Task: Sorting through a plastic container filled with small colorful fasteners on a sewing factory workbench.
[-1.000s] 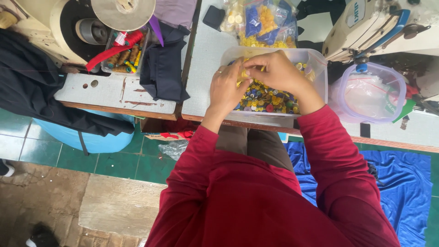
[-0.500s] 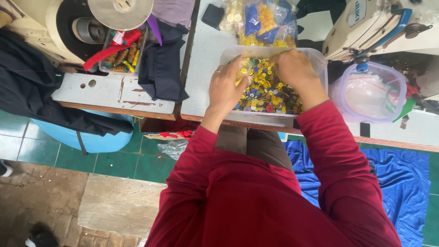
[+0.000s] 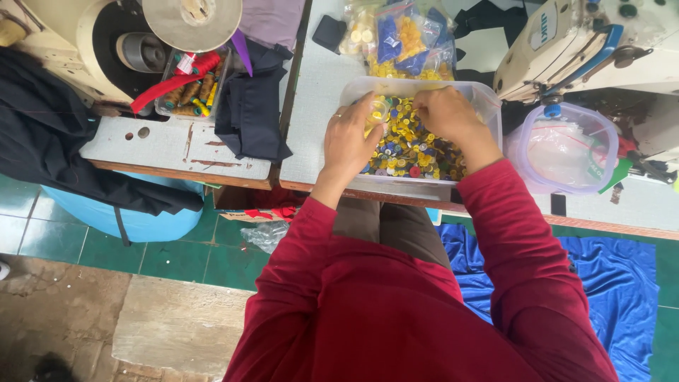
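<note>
Buttons [image 3: 414, 145] in the clear tub [image 3: 488, 106] are mostly yellow, some blue and red mixed in. Sleeves [image 3: 495, 226] are dark red, floor cloth [image 3: 615, 290] bright blue.

sewing machine [image 3: 601, 42] cropped, fingertips hidden among buttons [image 3: 417, 145]

- Both hands, the left hand [image 3: 351, 138] and the right hand [image 3: 447, 117], are inside the clear tub [image 3: 488, 99] of buttons [image 3: 414, 145]. Its walls hem them in on all sides.
- Bags of buttons [image 3: 399, 39] lie just behind the tub and block that way.
- A lidded plastic box [image 3: 566, 148] and a sewing machine [image 3: 587, 42] fill the right side.
- Bare table [image 3: 315, 92] sits left of the tub, then dark cloth [image 3: 251, 106].
</note>
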